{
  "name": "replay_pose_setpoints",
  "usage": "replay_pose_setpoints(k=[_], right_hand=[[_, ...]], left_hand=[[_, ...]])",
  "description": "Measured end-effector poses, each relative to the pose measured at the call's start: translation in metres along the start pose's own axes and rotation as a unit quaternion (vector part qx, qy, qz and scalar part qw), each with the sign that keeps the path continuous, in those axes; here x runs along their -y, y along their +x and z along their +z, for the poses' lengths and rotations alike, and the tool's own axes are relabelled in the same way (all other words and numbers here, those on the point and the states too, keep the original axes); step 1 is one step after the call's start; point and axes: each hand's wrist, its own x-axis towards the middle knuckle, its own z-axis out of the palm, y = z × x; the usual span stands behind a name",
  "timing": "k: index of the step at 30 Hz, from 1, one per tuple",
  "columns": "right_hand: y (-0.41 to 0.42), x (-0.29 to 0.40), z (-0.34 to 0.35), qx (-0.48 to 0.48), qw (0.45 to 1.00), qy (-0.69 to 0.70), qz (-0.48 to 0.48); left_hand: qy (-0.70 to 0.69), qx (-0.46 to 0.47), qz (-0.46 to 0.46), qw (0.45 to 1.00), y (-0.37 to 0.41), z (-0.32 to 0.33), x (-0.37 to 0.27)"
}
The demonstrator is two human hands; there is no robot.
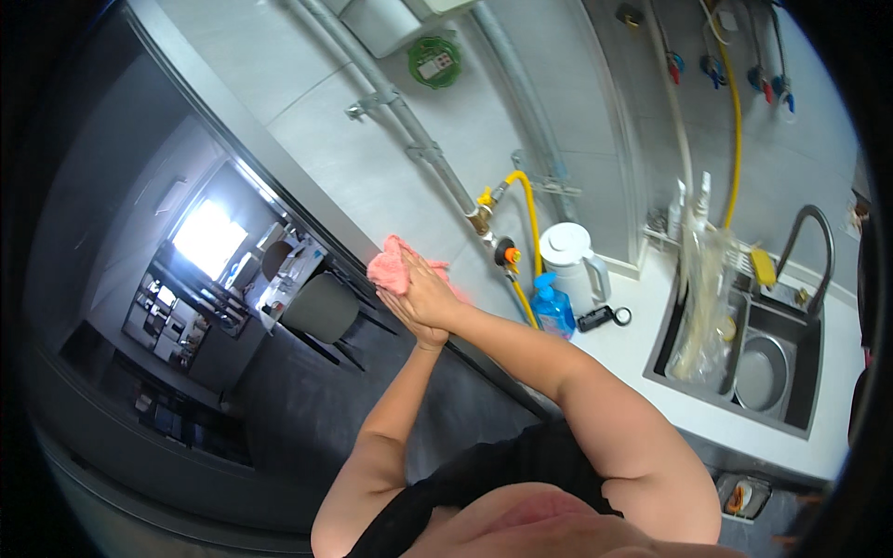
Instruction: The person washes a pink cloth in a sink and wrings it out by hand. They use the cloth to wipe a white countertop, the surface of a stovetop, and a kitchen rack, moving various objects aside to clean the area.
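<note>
Both of my hands meet around a pink cloth (391,268) beside the light door frame (349,222) and the tiled wall (328,146). My right hand (427,296) presses over the cloth, which bunches out past its fingers. Underneath and partly hidden, my left hand (411,322) touches the cloth's lower edge and the right hand's palm side; how far its fingers close on the cloth is hard to see. A metal gas pipe (418,132) with a yellow valve (485,197) runs down the wall to the right of the hands.
A yellow hose (531,223) hangs near a white jug (573,268) and a blue pump bottle (552,307) on the white counter (621,356). Further right, a double sink (802,376) holds a plastic bag (701,321) and a metal bowl (762,373). A grey chair (322,307) stands beyond the doorway.
</note>
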Motion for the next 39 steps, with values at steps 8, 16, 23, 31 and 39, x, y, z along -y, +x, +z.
replay_pose_setpoints(k=[8, 16, 23, 31, 39], right_hand=[[-0.094, -0.016, -0.009, 0.073, 0.979, 0.014, 0.187], [-0.187, 0.03, -0.052, 0.341, 0.697, 0.142, 0.615], [-0.419, 0.083, -0.113, 0.372, 0.658, 0.025, 0.654], [-0.599, 0.194, -0.224, 0.62, 0.556, -0.191, 0.519], [-0.455, 0.228, -0.192, 0.302, 0.431, -0.203, 0.826]], left_hand=[[0.128, 0.092, -0.032, 0.987, -0.055, 0.01, 0.003], [0.015, 0.417, -0.186, 0.89, -0.191, -0.031, -0.034], [-0.072, 0.918, -0.127, 0.367, -0.409, -0.195, -0.08], [-0.024, 0.812, -0.517, 0.269, -0.528, -0.301, -0.1], [-0.042, 0.743, -0.541, 0.392, -0.571, -0.218, -0.105]])
